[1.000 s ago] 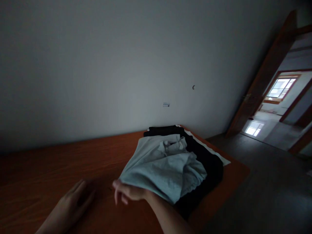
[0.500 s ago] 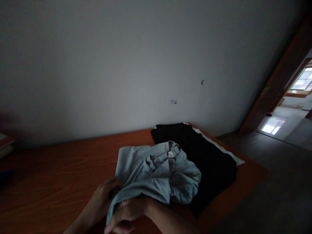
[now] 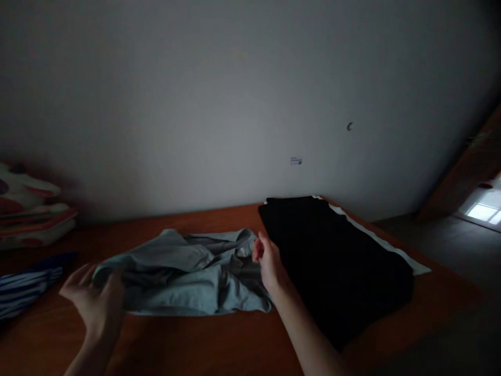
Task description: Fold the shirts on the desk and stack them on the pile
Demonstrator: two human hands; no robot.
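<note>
A grey shirt (image 3: 195,290) lies crumpled and stretched sideways on the wooden table, with a pale label near its collar at the right end. My left hand (image 3: 96,300) is at the shirt's left end, the edge of the cloth between thumb and fingers; it is slightly blurred. At the collar end, my right hand (image 3: 270,261) is closed, its curled fingers against the cloth. Just right of the shirt, a black garment (image 3: 332,266) is spread flat, with a white edge (image 3: 387,248) of something showing from under its far right side.
The brown wooden table (image 3: 188,344) runs along a grey wall (image 3: 195,104). At the left lie a blue-and-white striped cloth (image 3: 31,287) and a stacked, patterned red-and-white bundle (image 3: 37,219). A wooden door (image 3: 462,167) stands at the far right beyond the floor.
The grey shirt has been drawn left off the black garment and stretched longer. My hands have moved apart, the left outward and the right to the collar end. The view has turned left.
</note>
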